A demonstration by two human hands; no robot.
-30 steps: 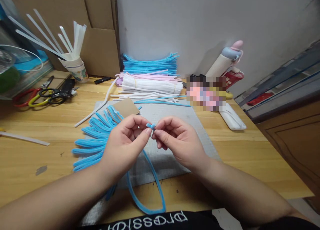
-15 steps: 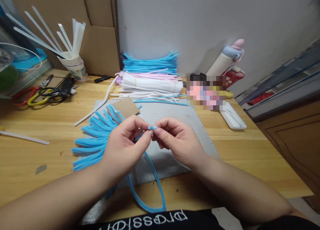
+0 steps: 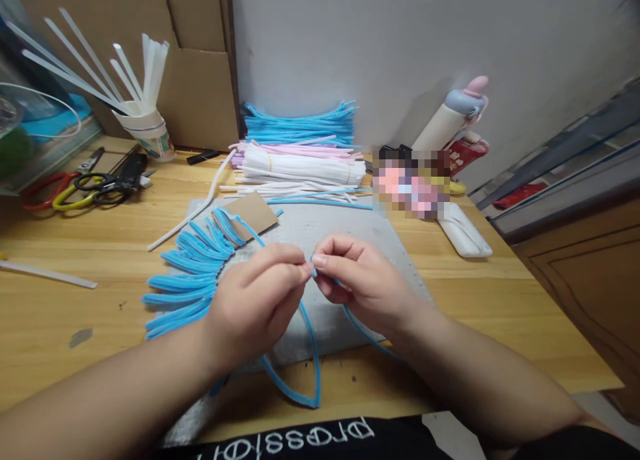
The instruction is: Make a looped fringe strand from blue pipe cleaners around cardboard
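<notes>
Both my hands meet over a grey mat (image 3: 350, 230) on the wooden table. My left hand (image 3: 255, 303) and my right hand (image 3: 357, 280) each pinch the same blue pipe cleaner (image 3: 307, 367) where their fingertips touch. Its long loop hangs down below my hands toward the table's near edge. A second blue strand runs out under my right wrist. To the left lies a fan of folded blue pipe cleaners (image 3: 187, 280), with a small piece of brown cardboard (image 3: 253, 213) at its top end.
Stacked bundles of blue, pink and white pipe cleaners (image 3: 300, 153) lie at the back by the wall. A paper cup of white sticks (image 3: 145, 130) and scissors (image 3: 87, 187) are at the back left. A bottle (image 3: 450, 117) and a white case (image 3: 463, 230) sit at the right.
My hands have dropped slightly toward the mat and drawn tighter together. The small blue tip between my fingertips is no longer sticking up, and the hanging loop has narrowed to a point.
</notes>
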